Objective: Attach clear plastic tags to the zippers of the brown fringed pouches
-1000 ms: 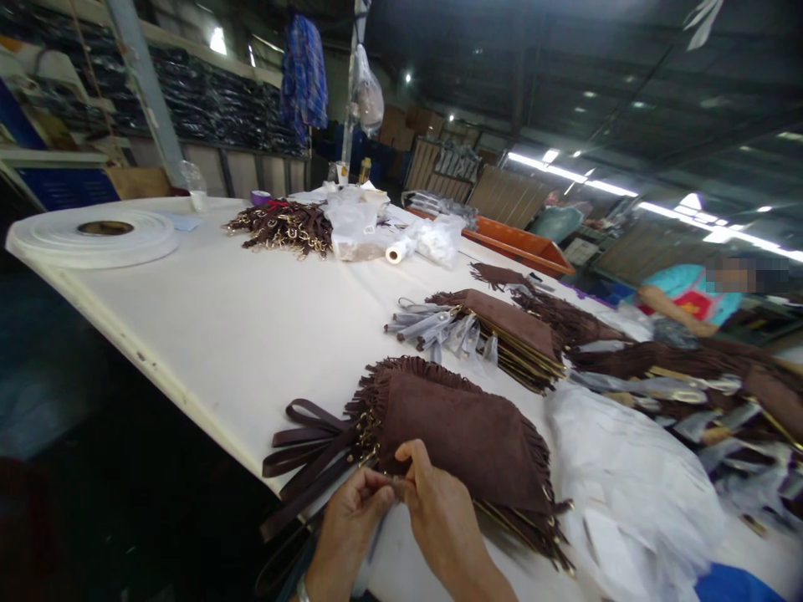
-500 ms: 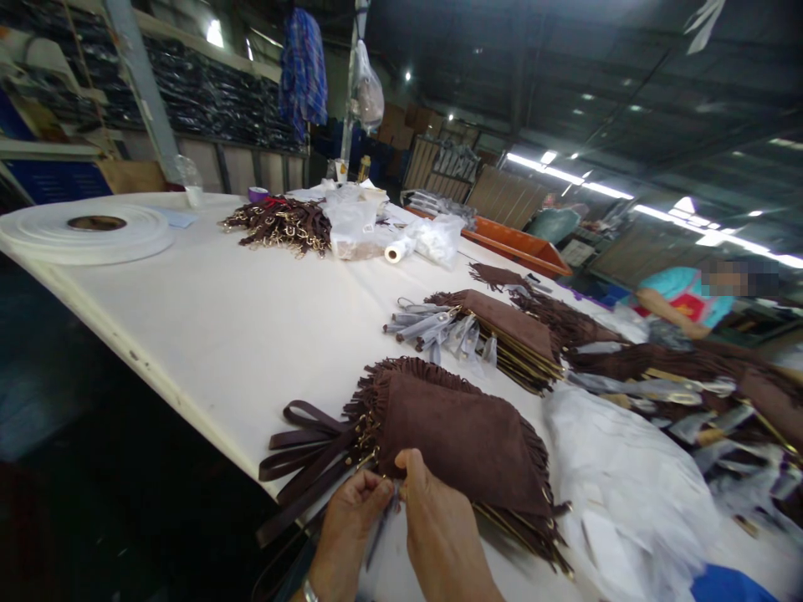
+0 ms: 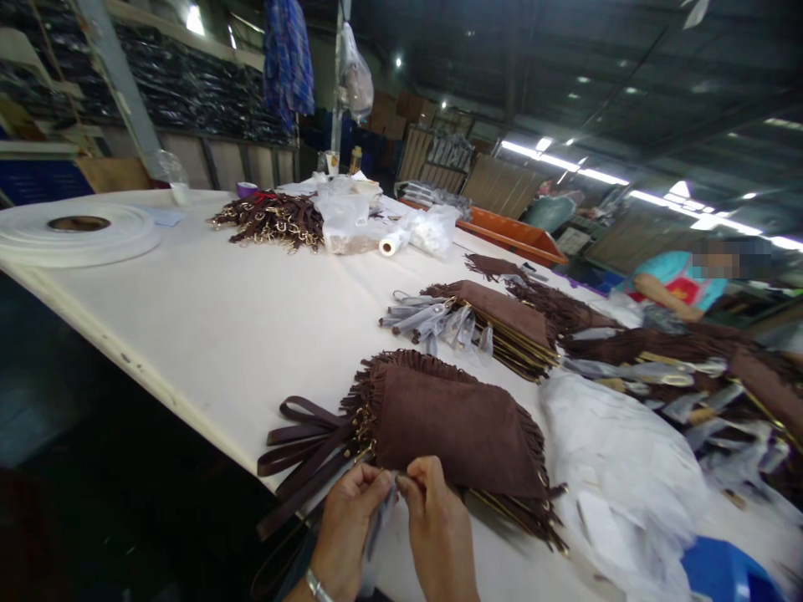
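the left hand [image 3: 345,528] is just off the near edge of the pouch [image 3: 455,422], thumb and forefinger pinched on the upper end of a grey sleeve [image 3: 381,522]. the right hand [image 3: 440,525] is at that same edge, thumb and forefinger nearly closed; whether they grip the sleeve i cannot tell. the sleeve looks like thin film, so it is probably light, limp, a little slippery and easy to tear, best taken by its upper end with the fingertips and no hard tug. it hangs lengthwise, its long axis running from beside the pouch's near edge toward the wearer, its lower end too blurred to make out. the pouch looks soft and suede-like, likely floppy at the fringe, so a flat hold on its body should serve better. its long axis runs left to right, right end slanting toward the wearer, and the straps [image 3: 307,456] fan out from its left end.
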The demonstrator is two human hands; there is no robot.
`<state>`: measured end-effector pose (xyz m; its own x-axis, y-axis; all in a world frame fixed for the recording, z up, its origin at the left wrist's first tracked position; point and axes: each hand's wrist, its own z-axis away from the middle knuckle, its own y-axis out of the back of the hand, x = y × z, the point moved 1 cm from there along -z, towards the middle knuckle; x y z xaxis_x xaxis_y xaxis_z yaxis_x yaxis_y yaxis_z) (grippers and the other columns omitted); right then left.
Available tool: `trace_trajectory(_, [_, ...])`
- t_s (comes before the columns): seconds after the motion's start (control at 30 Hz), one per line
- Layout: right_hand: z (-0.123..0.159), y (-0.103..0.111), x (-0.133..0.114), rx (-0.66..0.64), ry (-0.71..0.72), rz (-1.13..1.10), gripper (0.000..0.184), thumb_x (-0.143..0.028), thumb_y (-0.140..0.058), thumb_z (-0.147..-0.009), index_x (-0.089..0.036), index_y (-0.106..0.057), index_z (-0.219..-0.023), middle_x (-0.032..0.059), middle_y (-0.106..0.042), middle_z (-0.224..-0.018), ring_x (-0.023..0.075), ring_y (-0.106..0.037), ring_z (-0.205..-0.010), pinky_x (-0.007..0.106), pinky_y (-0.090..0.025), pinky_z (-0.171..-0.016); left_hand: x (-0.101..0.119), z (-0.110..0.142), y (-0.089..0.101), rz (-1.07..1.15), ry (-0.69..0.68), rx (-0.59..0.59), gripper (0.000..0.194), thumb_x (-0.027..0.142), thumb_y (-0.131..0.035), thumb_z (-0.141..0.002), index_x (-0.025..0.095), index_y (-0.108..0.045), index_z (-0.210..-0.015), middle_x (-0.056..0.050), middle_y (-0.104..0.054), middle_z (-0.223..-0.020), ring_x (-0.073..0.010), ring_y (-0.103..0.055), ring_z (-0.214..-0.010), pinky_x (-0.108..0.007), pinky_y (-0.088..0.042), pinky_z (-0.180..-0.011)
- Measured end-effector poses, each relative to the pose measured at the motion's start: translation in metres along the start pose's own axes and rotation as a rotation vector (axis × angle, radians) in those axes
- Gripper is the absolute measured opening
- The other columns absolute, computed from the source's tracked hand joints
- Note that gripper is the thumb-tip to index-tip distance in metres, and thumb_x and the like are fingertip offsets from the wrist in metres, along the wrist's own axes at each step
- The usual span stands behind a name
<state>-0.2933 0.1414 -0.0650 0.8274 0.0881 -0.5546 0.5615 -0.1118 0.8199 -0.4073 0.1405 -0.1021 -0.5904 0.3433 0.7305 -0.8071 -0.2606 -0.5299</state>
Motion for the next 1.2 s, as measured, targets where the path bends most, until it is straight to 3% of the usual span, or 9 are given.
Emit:
trace_trajectory(0.27, [0.015,-0.022,0.006,0.214,0.131,0.092,0.024,-0.033,-0.035,-0.096,-0.023,-0.056,-0.088,0.0025,-0.061,-0.077,0.0166,-0.063,-0.068,0.024,-0.044,-0.061,-0.005,0.004,-0.005,0.068,0.032,0.046,0.024,0.035,-0.078,-0.064,0.015,-0.065,-0.069,-0.002,-0.065,-0.068,-0.0150,-0.059,-0.066,-0.025,-0.046,-0.066])
trace_trajectory(0.4, [0.023,-0.029,0.009,0.192,0.169,-0.009,0.025,-0.029,-0.034,-0.096,-0.022,-0.058,-0.093,0.0039,-0.062,-0.080,0.0168,-0.063,-0.071,0.025,-0.048,-0.063,-0.011,0.004,-0.004,0.052,0.017,0.093,0.026,0.036,-0.079,-0.062,0.015,-0.067,-0.070,-0.003,-0.066,-0.071,-0.0161,-0.060,-0.070,-0.025,-0.047,-0.069])
trace_trajectory(0.57, [0.032,-0.030,0.010,0.141,0.175,-0.110,0.026,-0.033,-0.039,-0.094,-0.022,-0.053,-0.113,0.0068,-0.063,-0.095,0.0183,-0.063,-0.080,0.028,-0.052,-0.069,-0.007,0.006,-0.008,0.085,0.057,0.116,0.026,0.032,-0.082,-0.057,0.014,-0.066,-0.068,-0.002,-0.065,-0.068,-0.0127,-0.057,-0.060,-0.023,-0.045,-0.059])
trace_trajectory(0.67, [0.033,-0.033,0.004,0.186,0.186,-0.025,0.030,-0.042,-0.042,-0.092,-0.021,-0.053,-0.111,0.0075,-0.064,-0.090,0.0212,-0.064,-0.079,0.032,-0.053,-0.068,-0.001,0.008,-0.010,0.055,0.060,0.089,0.024,0.032,-0.081,-0.059,0.014,-0.067,-0.067,-0.002,-0.065,-0.066,-0.0122,-0.057,-0.061,-0.021,-0.044,-0.059])
trace_trajectory(0.8, [0.030,-0.036,-0.004,0.271,0.099,0.050,0.032,-0.045,-0.033,-0.094,-0.022,-0.055,-0.097,0.0068,-0.063,-0.078,0.0223,-0.063,-0.069,0.033,-0.051,-0.062,0.000,0.009,-0.007,0.002,0.068,0.106,0.024,0.034,-0.081,-0.059,0.015,-0.067,-0.067,-0.002,-0.065,-0.066,-0.0123,-0.058,-0.063,-0.021,-0.045,-0.062])
trace_trajectory(1.03, [0.026,-0.026,0.006,0.075,0.007,-0.173,0.023,-0.038,-0.044,-0.092,-0.023,-0.058,-0.102,0.0052,-0.068,-0.092,0.0196,-0.066,-0.081,0.028,-0.052,-0.070,-0.002,0.006,0.002,0.014,0.128,0.100,0.021,0.031,-0.077,-0.064,0.015,-0.067,-0.073,-0.004,-0.066,-0.074,-0.0154,-0.060,-0.067,-0.026,-0.047,-0.065])
trace_trajectory(1.2, [0.025,-0.025,0.011,-0.003,-0.138,-0.374,0.022,-0.035,-0.051,-0.087,-0.022,-0.063,-0.100,0.0061,-0.070,-0.097,0.0206,-0.067,-0.086,0.029,-0.053,-0.076,-0.001,0.005,0.001,-0.159,-0.024,0.133,0.022,0.036,-0.073,-0.067,0.015,-0.067,-0.069,-0.002,-0.063,-0.064,-0.0139,-0.056,-0.061,-0.024,-0.044,-0.061])
